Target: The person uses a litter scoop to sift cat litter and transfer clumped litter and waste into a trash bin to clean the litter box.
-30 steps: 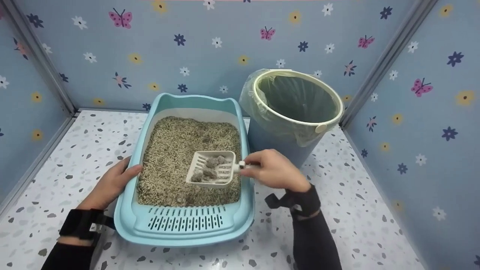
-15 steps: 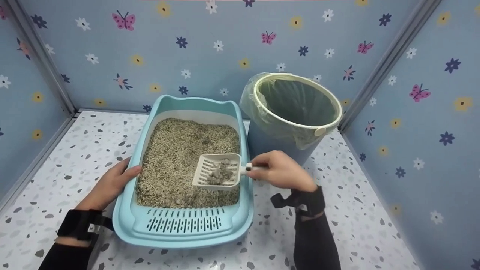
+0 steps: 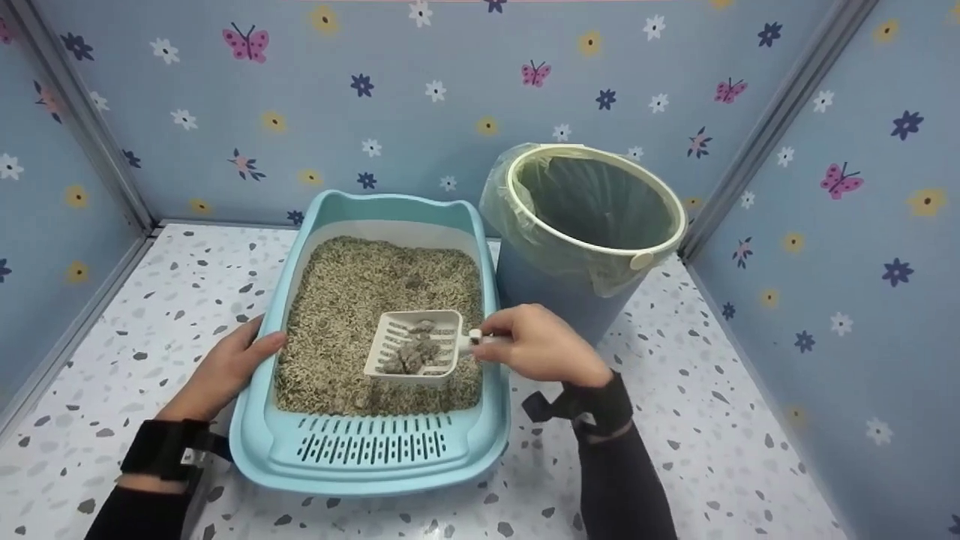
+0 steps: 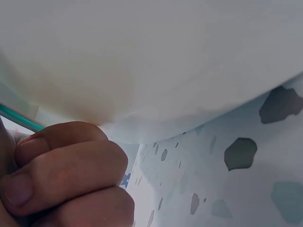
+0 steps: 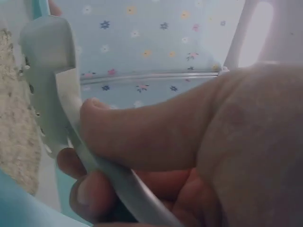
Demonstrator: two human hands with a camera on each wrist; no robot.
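Right hand (image 3: pixel 541 346) pinching handle of white scoop (image 3: pixel 414 347), full of gray clumps (image 3: pixel 411 355), just above sand in blue tray (image 3: pixel 255 442). Left hand (image 3: pixel 225 369) resting flat on tray's side, fingers relaxed. Bin (image 3: pixel 592 225) beside tray.

Scoop (image 3: pixel 414 347) handle mostly hidden inside right hand (image 3: pixel 541 345).

One litter tray (image 3: pixel 480 442), one scoop (image 3: pixel 442 334), one lined bin (image 3: pixel 555 292), two hands.

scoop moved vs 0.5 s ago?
Yes. The scoop has shifted left, away from the litter box right rim, the right hand gripping its handle.
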